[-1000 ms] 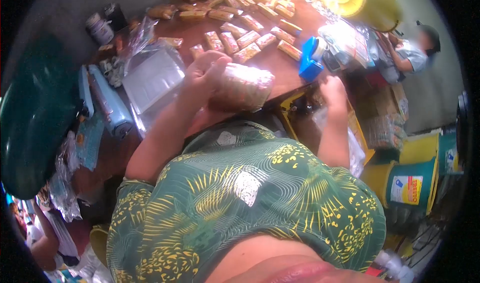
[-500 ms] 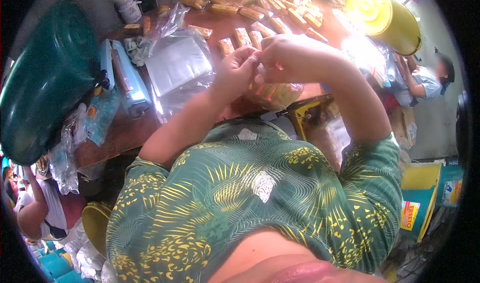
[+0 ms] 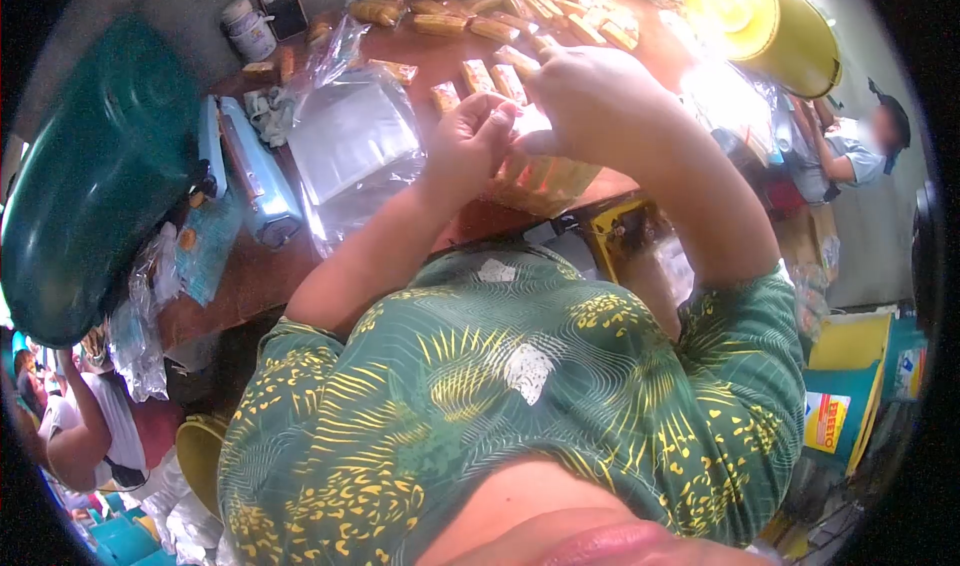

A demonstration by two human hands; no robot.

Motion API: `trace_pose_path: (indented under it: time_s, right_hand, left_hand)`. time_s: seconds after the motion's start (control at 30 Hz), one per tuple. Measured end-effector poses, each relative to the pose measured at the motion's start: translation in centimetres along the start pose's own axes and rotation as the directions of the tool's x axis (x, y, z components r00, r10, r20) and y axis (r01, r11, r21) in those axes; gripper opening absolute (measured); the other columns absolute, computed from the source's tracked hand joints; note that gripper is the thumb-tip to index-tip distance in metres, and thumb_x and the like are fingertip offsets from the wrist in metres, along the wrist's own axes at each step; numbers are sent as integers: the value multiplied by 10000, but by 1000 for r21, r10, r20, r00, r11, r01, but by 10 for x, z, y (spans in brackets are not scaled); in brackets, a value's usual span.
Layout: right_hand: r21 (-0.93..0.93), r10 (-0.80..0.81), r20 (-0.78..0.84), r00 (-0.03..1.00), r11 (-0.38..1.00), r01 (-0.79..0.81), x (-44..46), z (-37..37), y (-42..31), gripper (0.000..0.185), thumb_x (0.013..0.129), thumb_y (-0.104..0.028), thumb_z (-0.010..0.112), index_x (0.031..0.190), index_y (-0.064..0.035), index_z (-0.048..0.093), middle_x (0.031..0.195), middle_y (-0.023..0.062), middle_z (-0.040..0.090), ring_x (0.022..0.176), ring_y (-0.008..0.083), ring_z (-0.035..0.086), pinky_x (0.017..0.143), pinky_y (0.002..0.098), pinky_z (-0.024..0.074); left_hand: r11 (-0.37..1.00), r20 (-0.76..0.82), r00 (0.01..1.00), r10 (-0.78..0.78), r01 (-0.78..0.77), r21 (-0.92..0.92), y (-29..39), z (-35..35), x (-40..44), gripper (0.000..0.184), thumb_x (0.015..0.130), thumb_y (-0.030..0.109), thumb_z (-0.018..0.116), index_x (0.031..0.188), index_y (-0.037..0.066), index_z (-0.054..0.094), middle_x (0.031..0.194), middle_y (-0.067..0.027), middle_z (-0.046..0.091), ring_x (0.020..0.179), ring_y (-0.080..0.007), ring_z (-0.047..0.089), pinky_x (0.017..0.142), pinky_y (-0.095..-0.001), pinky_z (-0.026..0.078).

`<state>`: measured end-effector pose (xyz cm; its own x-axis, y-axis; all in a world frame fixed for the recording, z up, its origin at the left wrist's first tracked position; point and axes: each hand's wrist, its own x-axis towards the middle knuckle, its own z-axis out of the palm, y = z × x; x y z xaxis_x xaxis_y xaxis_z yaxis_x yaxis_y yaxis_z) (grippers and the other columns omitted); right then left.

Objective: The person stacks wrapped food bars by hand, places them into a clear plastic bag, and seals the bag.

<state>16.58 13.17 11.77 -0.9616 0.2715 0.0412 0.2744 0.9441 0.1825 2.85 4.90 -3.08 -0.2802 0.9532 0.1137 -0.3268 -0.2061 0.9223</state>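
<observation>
A clear plastic bag (image 3: pixel 545 181) with yellow-orange wrapped packs inside sits at the table's near edge, just below my hands. My left hand (image 3: pixel 472 144) is closed, thumb and fingers pinching the bag's gathered top. Close beside it, my right hand (image 3: pixel 592 98) is bent over the same end, its fingers curled and partly hidden behind the back of the hand. Just beyond them stand a few small wrapped packs (image 3: pixel 478 76). Left of my left hand lies a stack of flat clear bags (image 3: pixel 355 136).
More wrapped packs (image 3: pixel 560 6) are heaped at the table's far side. A long blue device (image 3: pixel 258 171) and a large green tub (image 3: pixel 100 186) are on the left. A yellow bucket (image 3: pixel 800 41) stands at far right, near another person (image 3: pixel 855 151). A white jar (image 3: pixel 248 31) stands back left.
My right hand has shifted slightly right and turned, opening a small gap from my left hand. My left hand keeps its pinch. The view has tilted a little.
</observation>
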Motion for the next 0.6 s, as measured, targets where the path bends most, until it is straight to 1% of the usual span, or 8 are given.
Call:
trace_pose_path:
  time_s: [0.1,0.13,0.2,0.23,0.3,0.4,0.5,0.6]
  right_hand:
    - [69,-4,258,966,998,-14,12,-14,7,557,786,-567,735,894,-21,748,871,180,713,839,341,709,752,441,572]
    - [120,-29,273,962,993,-4,16,-12,10,569,780,-576,735,901,-20,747,874,183,714,840,345,708,753,442,571]
    - [223,-82,296,952,975,15,24,-3,17,595,768,-596,735,914,-20,745,880,188,715,840,353,706,754,446,569]
    - [257,-90,318,944,966,5,27,0,19,566,778,-572,744,912,-22,728,892,182,705,817,337,693,734,429,555]
    - [322,-99,361,927,946,-24,30,5,22,514,799,-523,762,910,-25,693,917,170,683,771,305,668,693,396,525]
    - [304,-130,161,978,950,76,19,12,21,508,800,-515,767,926,-28,696,870,166,684,795,300,671,702,391,526]
    - [148,-22,254,967,989,-16,13,8,2,519,801,-519,770,953,-29,698,891,164,691,835,293,676,724,374,528]
    - [217,-8,435,900,971,-96,20,-4,-5,533,821,-530,760,946,-17,685,893,137,681,809,252,656,716,361,509]
  left_hand:
    - [998,-4,999,54,-54,39,-4,-1,2,192,1025,225,577,1041,43,635,715,26,582,553,-34,498,482,-198,395]
    - [995,-5,997,76,-76,60,-3,-2,1,193,1025,227,577,1040,44,636,712,27,580,552,-31,496,481,-195,395]
    - [999,-8,1000,30,-30,45,4,-3,-3,191,1025,226,576,1036,46,636,714,25,584,549,-30,497,478,-191,395]
    - [999,-6,1000,6,-6,39,7,-3,-5,190,1025,226,576,1034,47,636,715,24,586,548,-29,497,476,-189,395]
    - [998,-18,999,33,-32,61,6,-5,-3,194,1026,228,572,1031,45,635,721,20,592,544,-30,502,471,-188,394]
    - [990,13,998,61,-62,129,2,-10,-1,179,1038,212,550,1032,54,636,768,14,613,578,-39,534,482,-201,437]
    - [991,39,998,47,-51,125,4,-4,-5,174,1043,198,540,1030,55,639,802,11,625,606,-39,544,506,-201,454]
    - [992,65,995,71,-77,102,2,-4,-7,183,1043,197,539,1025,48,644,827,9,631,639,-37,544,543,-197,456]
